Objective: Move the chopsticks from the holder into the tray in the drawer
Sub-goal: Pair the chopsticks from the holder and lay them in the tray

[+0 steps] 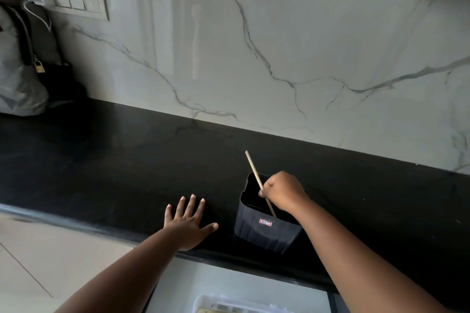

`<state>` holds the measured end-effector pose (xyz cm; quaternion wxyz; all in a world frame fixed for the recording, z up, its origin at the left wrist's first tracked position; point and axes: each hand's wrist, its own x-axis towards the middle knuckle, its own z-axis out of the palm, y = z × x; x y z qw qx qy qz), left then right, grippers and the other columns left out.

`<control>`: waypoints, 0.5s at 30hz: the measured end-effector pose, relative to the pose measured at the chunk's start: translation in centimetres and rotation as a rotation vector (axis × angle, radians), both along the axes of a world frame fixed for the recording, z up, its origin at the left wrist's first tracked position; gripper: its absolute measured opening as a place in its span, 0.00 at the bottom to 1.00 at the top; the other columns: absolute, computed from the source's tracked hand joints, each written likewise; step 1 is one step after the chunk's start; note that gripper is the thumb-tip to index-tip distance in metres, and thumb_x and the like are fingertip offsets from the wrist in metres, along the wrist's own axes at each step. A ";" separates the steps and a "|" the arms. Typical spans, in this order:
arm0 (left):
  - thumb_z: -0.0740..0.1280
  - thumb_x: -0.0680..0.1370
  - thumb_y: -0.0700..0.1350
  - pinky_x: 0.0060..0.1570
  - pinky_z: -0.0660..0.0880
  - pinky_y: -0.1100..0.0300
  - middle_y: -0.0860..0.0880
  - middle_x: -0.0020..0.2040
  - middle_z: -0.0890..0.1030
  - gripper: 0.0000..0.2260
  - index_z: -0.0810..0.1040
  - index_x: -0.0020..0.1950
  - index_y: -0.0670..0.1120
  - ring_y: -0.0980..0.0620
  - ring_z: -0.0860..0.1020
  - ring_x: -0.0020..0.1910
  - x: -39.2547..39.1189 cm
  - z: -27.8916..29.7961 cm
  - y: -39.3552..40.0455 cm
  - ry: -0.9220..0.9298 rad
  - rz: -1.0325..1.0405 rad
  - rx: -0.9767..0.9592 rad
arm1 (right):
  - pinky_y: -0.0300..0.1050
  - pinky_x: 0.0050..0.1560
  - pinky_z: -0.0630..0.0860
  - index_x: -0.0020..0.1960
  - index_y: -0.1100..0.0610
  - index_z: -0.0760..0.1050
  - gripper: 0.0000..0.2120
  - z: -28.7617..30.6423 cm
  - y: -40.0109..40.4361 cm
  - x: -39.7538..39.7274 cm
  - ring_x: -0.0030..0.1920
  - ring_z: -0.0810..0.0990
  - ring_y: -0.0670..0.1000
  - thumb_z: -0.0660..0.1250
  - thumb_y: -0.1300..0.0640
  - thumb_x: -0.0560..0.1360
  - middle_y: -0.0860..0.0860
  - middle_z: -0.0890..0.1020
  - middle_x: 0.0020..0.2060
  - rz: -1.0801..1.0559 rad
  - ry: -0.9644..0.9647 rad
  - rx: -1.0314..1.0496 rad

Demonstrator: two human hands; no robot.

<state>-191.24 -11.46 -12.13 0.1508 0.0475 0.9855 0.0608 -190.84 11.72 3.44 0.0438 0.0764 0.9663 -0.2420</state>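
while the right hand (282, 193) is closed in a fist round a single pale chopstick (254, 171) just right of the frame's centre, the stick leans up and to the left, its lower end down inside the dark holder (264, 229) and its upper end well above the rim; the holder stands on the black counter (127, 173) near the front edge; the left hand (188, 223) lies flat and empty on the counter, fingers spread wide, just left of the holder and not touching it; at the bottom of the frame a white tray (229, 303) shows in the open drawer (183, 284), only its upper edge in view, so i cannot tell what already lies in it.

from here the likeliest trouble is the holder tipping or sliding; nothing steadies it, and a slanted pull could drag the stick against its inner wall; lifting along the stick's own line would spare that; the thin stick could also turn or slip in the fist on the way down to the drawer and miss the tray.

a small red and white label (265, 222) sits on the holder's front; its writing is too small to read.
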 end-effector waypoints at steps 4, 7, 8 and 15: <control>0.44 0.73 0.75 0.72 0.37 0.40 0.50 0.79 0.36 0.40 0.37 0.78 0.56 0.45 0.35 0.77 0.0 0.1 -0.1 -0.009 -0.008 0.002 | 0.50 0.41 0.82 0.38 0.57 0.82 0.04 5.8 0.9 0.9 0.35 0.81 0.52 0.74 0.58 0.71 0.59 0.85 0.37 0.015 0.228 -0.458; 0.43 0.73 0.75 0.72 0.37 0.40 0.50 0.79 0.36 0.40 0.37 0.78 0.56 0.45 0.35 0.77 0.0 0.0 -0.2 -0.008 -0.012 0.009 | 0.41 0.38 0.82 0.42 0.52 0.82 0.02 11.9 1.4 2.7 0.38 0.85 0.51 0.74 0.58 0.72 0.52 0.86 0.36 0.078 0.393 -0.663; 0.43 0.73 0.75 0.72 0.37 0.40 0.50 0.79 0.36 0.40 0.37 0.78 0.56 0.45 0.35 0.77 -0.1 -0.1 -0.2 -0.005 -0.010 0.012 | 0.39 0.38 0.81 0.43 0.52 0.83 0.02 13.5 1.4 3.6 0.39 0.86 0.51 0.73 0.58 0.72 0.51 0.87 0.37 0.109 0.418 -0.705; 0.43 0.72 0.75 0.72 0.38 0.40 0.50 0.80 0.37 0.41 0.38 0.78 0.56 0.45 0.36 0.78 -0.1 -0.2 -0.1 0.031 -0.012 0.016 | 0.44 0.44 0.83 0.43 0.51 0.85 0.06 13.2 -1.3 7.9 0.44 0.86 0.52 0.72 0.61 0.72 0.49 0.87 0.44 0.324 0.308 -0.704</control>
